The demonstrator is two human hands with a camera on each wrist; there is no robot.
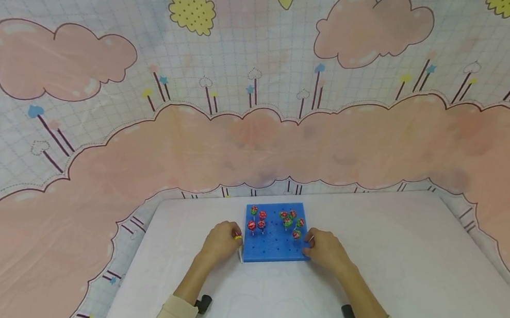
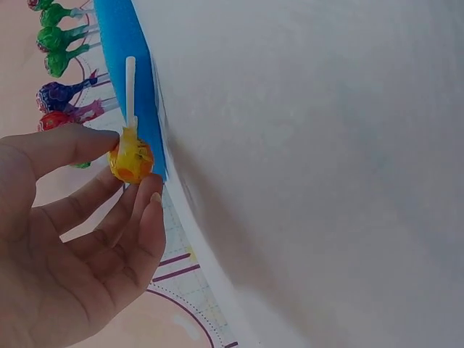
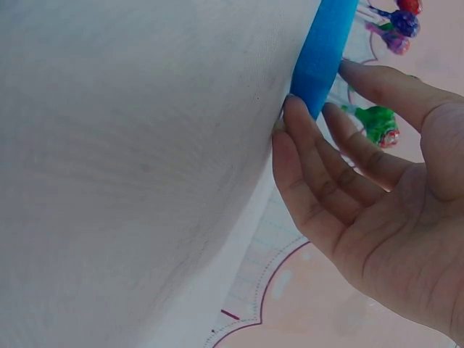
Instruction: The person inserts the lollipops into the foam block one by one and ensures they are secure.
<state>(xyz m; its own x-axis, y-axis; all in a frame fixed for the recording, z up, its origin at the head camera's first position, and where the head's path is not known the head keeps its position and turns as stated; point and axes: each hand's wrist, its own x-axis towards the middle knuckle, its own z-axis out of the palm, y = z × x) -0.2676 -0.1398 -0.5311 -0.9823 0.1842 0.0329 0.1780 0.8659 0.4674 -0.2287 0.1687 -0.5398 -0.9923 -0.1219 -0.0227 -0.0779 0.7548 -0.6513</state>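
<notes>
Evidently a lollipop pinched beside the peg board.
Left hand (image 2: 65, 239) pinches the yellow lollipop (image 2: 130, 159) between thumb and fingertips, stick pointing away; right hand (image 3: 377, 210) lays relaxed fingers against the blue board (image 1: 274, 239), likely steadying it.

upright lollipops (image 1: 276, 220) crowd the blue board's (image 1: 274, 246) far rows — near rows open

I see a bright blue foam peg board (image 1: 276, 246) dotted with dark holes, red-and-green wrapped lollipops (image 1: 257, 220), my yellow-orange wrapped lollipop (image 2: 131, 159) with its white stick, a plain white tabletop (image 1: 410, 279), and a pink-cloud gridded backdrop cloth (image 1: 258, 128).
</notes>
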